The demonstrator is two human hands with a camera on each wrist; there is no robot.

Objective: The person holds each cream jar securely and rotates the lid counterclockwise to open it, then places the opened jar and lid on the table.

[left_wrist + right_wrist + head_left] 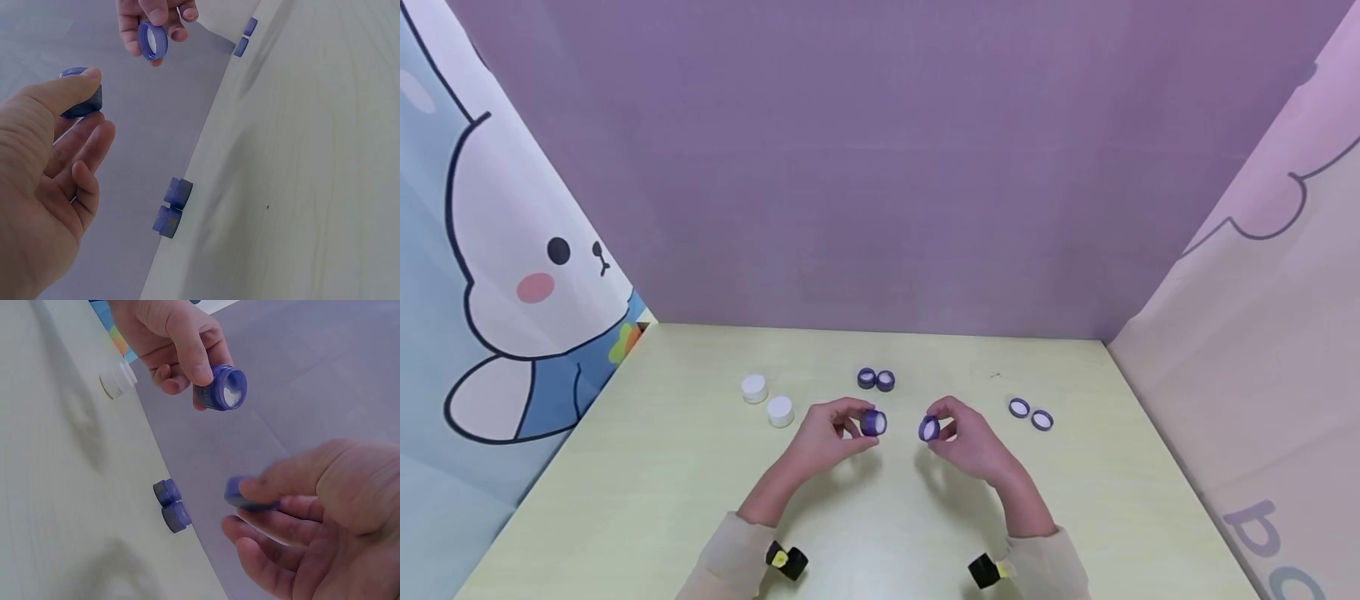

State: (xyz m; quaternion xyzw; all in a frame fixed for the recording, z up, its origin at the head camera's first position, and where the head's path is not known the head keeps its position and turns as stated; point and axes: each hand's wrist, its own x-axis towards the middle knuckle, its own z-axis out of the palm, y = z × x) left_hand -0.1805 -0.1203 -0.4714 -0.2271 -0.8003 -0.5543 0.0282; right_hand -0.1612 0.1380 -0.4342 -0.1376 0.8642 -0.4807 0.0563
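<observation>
My left hand (827, 435) grips a small purple jar (870, 423) between thumb and fingers, tilted so its mouth faces right. In the right wrist view that jar (215, 394) is uncapped, with white stuff inside. Opposite it, my right hand (970, 443) pinches a purple lid (928, 428), its white inner face turned toward the jar. A gap separates jar and lid, and both are held above the table. The left wrist view shows the lid (154, 41) as a shallow ring with a pale liner.
Behind the hands, two purple jars (876, 379) without lids stand side by side on the pale table (880, 542). Two purple lids (1031, 414) lie at the right, white insides up. At the left stand two white round containers (767, 400). A purple backdrop (880, 167) rises behind.
</observation>
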